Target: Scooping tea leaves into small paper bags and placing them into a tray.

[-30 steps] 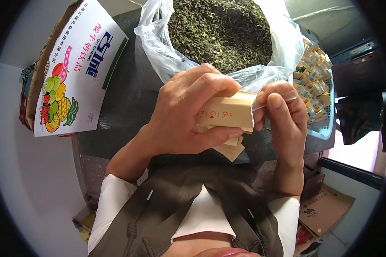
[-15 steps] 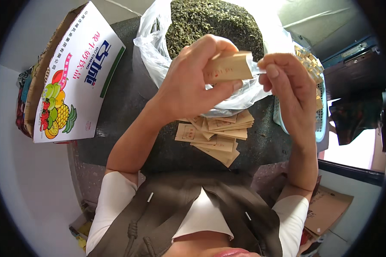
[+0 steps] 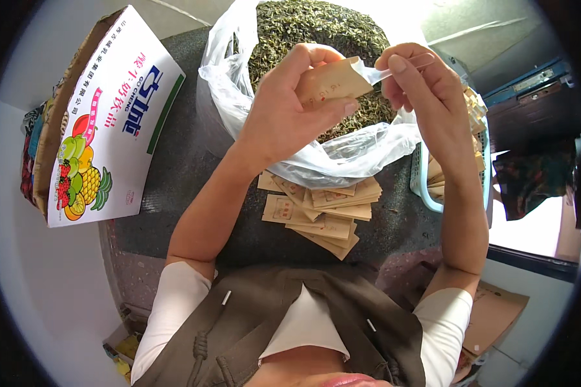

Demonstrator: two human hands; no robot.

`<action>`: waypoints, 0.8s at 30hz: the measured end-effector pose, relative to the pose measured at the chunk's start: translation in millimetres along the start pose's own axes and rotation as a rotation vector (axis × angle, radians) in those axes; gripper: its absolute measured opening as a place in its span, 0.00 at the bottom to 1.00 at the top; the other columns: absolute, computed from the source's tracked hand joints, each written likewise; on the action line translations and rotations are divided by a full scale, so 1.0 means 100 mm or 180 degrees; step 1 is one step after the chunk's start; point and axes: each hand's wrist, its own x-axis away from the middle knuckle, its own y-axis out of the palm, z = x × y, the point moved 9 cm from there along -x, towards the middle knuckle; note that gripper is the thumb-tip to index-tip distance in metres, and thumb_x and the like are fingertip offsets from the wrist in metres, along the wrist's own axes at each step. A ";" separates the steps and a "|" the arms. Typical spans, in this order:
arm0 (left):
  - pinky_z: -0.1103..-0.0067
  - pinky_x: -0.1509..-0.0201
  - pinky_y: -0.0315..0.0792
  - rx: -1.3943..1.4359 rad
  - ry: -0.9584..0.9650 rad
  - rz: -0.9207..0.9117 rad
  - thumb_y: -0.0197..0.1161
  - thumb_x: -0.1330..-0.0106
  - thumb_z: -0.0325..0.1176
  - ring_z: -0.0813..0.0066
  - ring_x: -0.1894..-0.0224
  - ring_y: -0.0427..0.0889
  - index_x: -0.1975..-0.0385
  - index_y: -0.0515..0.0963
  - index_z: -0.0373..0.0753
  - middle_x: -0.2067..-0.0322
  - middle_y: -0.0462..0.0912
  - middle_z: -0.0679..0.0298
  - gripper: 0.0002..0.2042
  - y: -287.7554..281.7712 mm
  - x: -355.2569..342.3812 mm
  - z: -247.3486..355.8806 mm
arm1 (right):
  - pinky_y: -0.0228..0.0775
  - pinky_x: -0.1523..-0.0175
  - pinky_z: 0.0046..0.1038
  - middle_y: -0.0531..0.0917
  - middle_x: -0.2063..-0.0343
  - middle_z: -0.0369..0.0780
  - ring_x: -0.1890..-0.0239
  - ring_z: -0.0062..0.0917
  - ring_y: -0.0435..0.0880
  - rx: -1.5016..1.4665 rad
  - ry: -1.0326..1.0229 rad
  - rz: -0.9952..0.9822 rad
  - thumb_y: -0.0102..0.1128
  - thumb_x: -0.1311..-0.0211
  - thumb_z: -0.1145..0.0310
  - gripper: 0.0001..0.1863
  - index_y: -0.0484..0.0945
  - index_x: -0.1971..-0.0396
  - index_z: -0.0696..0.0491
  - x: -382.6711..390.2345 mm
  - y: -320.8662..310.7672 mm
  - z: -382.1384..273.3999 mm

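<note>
Upper centre, my left hand holds a packet, right hand a clear tool; jabbing (carelessly) could tear paper.

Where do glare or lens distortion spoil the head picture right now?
In the head view, glare washes out the far right side of the plastic bag; in the head view, the fisheye leaves black, curved corners; also in the head view, the clear scoop in the right hand looks pale, while the paper packet shows clearly.
</note>
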 end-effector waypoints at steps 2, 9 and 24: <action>0.81 0.54 0.78 0.0070 -0.0136 0.0050 0.74 0.45 0.27 0.79 0.56 0.79 0.50 0.72 0.39 0.58 0.79 0.65 0.24 -0.04 -0.01 -0.08 | 0.63 0.68 0.17 0.76 0.78 0.31 0.74 0.12 0.71 0.0112 -0.0066 0.0019 0.54 0.29 0.63 0.11 0.81 0.62 0.55 -0.02 -0.01 -0.06; 0.81 0.51 0.77 -0.0004 0.0098 0.0208 0.72 0.45 0.23 0.77 0.53 0.80 0.48 0.70 0.39 0.57 0.78 0.64 0.25 -0.20 -0.03 -0.12 | 0.62 0.67 0.17 0.81 0.72 0.31 0.72 0.11 0.73 0.0763 -0.0295 0.0398 0.53 0.27 0.60 0.13 0.82 0.61 0.53 -0.21 -0.36 -0.03; 0.79 0.46 0.72 -0.0030 0.0196 0.0305 0.71 0.46 0.23 0.77 0.50 0.78 0.47 0.70 0.37 0.55 0.78 0.65 0.26 -0.28 -0.04 -0.05 | 0.75 0.61 0.37 0.84 0.73 0.47 0.70 0.39 0.83 0.1662 -0.1027 0.0045 0.49 0.33 0.64 0.14 0.82 0.62 0.56 -0.73 0.55 0.62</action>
